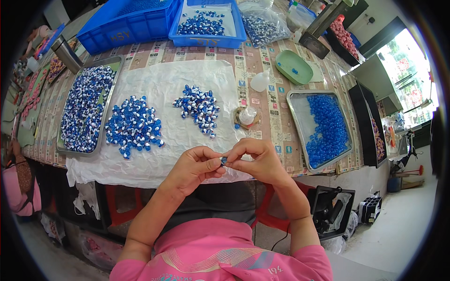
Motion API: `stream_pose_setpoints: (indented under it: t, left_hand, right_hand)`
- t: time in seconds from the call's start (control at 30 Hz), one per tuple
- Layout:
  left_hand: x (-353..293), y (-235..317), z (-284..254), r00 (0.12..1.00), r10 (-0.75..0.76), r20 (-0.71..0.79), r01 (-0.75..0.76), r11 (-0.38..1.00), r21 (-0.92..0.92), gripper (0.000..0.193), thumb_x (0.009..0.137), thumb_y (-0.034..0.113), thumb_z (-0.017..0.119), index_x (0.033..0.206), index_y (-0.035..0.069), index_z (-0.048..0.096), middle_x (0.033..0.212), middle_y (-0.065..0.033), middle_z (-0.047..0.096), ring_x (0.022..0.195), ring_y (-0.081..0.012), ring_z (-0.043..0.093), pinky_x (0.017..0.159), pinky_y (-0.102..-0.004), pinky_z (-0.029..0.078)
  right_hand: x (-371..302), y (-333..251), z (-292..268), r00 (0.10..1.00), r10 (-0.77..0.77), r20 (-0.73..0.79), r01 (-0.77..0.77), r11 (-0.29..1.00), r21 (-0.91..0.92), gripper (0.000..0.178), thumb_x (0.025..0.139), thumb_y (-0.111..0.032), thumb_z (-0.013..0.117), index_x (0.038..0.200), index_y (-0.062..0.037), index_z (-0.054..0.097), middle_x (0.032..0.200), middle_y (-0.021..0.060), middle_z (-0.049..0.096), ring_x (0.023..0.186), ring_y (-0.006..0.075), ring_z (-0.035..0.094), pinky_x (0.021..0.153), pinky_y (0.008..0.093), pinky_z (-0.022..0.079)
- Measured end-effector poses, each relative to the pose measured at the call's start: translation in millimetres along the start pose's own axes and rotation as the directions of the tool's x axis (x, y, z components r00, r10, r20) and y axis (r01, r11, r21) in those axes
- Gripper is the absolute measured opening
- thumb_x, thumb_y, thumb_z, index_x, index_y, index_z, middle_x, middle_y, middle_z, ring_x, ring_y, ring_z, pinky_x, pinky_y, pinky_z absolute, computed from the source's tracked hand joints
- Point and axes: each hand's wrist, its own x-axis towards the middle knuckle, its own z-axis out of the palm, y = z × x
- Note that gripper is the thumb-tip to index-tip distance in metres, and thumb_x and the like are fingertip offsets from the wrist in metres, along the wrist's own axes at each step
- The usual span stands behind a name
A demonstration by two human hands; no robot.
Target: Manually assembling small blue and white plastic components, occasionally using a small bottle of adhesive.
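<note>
My left hand (199,167) and my right hand (258,160) meet above the near edge of a white paper sheet (164,75). Both are closed, thumb and fingertips pinching a small blue bead-like piece (224,160) between them. Its finer detail is hidden by the fingers. Ahead of my left hand lie a pile of blue-and-white pieces (133,124) and a smaller, similar pile (198,105) on the sheet. Just beyond my right hand stands a small white, translucent container (247,115) on a brownish base.
A metal tray (118,77) of blue-and-white pieces sits at left; another metal tray (300,110) holds clear blue pieces at right. Behind are a white squeeze bottle (260,81), a green dish (300,70), blue bins (136,30) and a steel flask (66,54). A person (21,182) is at far left.
</note>
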Motion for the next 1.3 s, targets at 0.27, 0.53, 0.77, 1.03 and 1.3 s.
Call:
stream_pose_setpoints:
  t: [0.27,0.53,0.77,1.03,1.3]
  left_hand:
    - [1.0,0.1,2.9,1.000,-0.003,0.030,0.004,0.999,-0.044,0.011,0.094,0.006,0.067,0.105,0.005,0.065,0.096,-0.0097,0.072,0.082,-0.0176,0.072,0.074,-0.0284,0.060]
    - [-14.2,20.5,5.0,0.999,0.024,-0.047,-0.024,1.000,0.009,0.016,0.093,0.003,0.067,0.108,0.004,0.065,0.100,-0.0076,0.069,0.088,-0.0161,0.070,0.079,-0.0289,0.059]
    - [-21.3,45.1,-23.0,0.728,0.684,-0.049,-0.349,0.431,0.832,0.017,0.084,-0.002,0.073,0.099,0.002,0.067,0.094,-0.0036,0.064,0.080,-0.0113,0.063,0.074,-0.0226,0.050]
    - [-19.3,76.2,-42.4,0.522,0.827,0.208,0.062,-0.280,0.958,0.018,0.079,-0.003,0.069,0.095,0.002,0.068,0.097,-0.0103,0.065,0.094,-0.0304,0.060,0.084,-0.0371,0.049]
    - [-8.6,66.3,-2.4,0.518,0.754,0.403,-0.065,-0.435,0.898,0.022,0.076,-0.003,0.072,0.097,0.003,0.069,0.101,-0.0106,0.064,0.096,-0.0311,0.059,0.084,-0.0383,0.048]
  right_hand:
    - [-1.2,-1.8,-0.9,1.000,-0.018,-0.018,0.018,1.000,-0.023,0.013,0.077,0.006,0.075,0.088,-0.0006,0.073,0.087,0.0073,0.072,0.082,0.0143,0.067,0.074,0.0274,0.052]
    - [-21.9,-5.0,-24.2,0.970,-0.160,-0.184,0.131,0.979,-0.157,0.021,0.077,0.002,0.078,0.097,0.0024,0.074,0.092,0.0113,0.072,0.079,0.0167,0.066,0.071,0.0274,0.052]
    - [-72.4,-88.4,-69.3,0.210,-0.925,0.317,0.467,0.380,0.798,0.019,0.093,-0.003,0.057,0.092,-0.0031,0.077,0.096,0.0128,0.073,0.076,0.0199,0.067,0.063,0.0303,0.053]
    - [-127.6,-127.8,-77.8,-0.015,-0.708,0.706,0.548,0.585,0.598,0.018,0.097,-0.017,0.047,0.100,-0.0094,0.064,0.101,0.0031,0.060,0.083,0.0171,0.058,0.072,0.0315,0.046]
    - [-132.3,-134.7,-74.0,-0.127,-0.681,0.721,0.518,0.574,0.634,0.015,0.097,-0.019,0.049,0.094,-0.0103,0.061,0.096,0.0033,0.058,0.084,0.0192,0.057,0.070,0.0337,0.046]
